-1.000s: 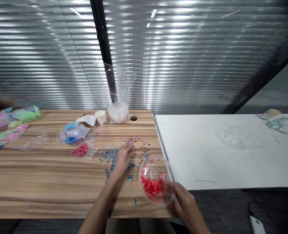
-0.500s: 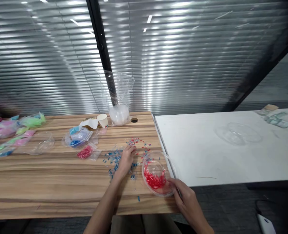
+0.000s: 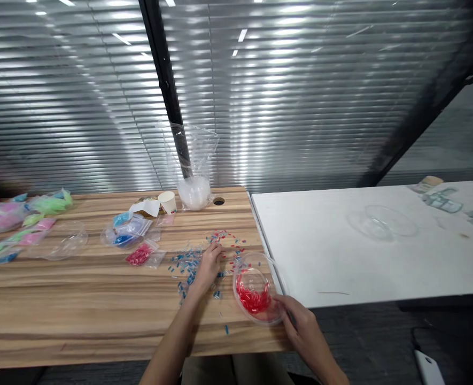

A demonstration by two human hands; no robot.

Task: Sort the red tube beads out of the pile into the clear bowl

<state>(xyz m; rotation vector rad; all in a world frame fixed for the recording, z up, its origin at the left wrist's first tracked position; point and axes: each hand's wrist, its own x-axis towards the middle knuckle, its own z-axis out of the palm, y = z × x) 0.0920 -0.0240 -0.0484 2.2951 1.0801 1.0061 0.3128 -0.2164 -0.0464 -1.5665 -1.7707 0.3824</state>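
Centrally in the head view, the left hand [image 3: 210, 261] reaches down among small blue, red and clear tube-like pieces [image 3: 188, 263] scattered over the brown wood-grain tabletop [image 3: 111, 307]. Its fingers are bunched close together; I cannot tell whether they pinch a piece. To its right, the right hand [image 3: 300, 315] grips the rim of a round clear plastic bowl [image 3: 274, 314] between thumb and fingers. Red tube-like pieces [image 3: 254, 299] lie heaped inside the bowl, near the joint with the white tabletop [image 3: 364, 267]. Whether the bowl touches the wood is unclear.

Left of the scatter is a small clear bag of red pieces [image 3: 139, 254], and behind that, a clear dish holding blue-filled bags [image 3: 126, 233]. Farther back, a white paper cup [image 3: 167, 202] stands beside a clear plastic bag with a rounded white bundle [image 3: 195, 192].
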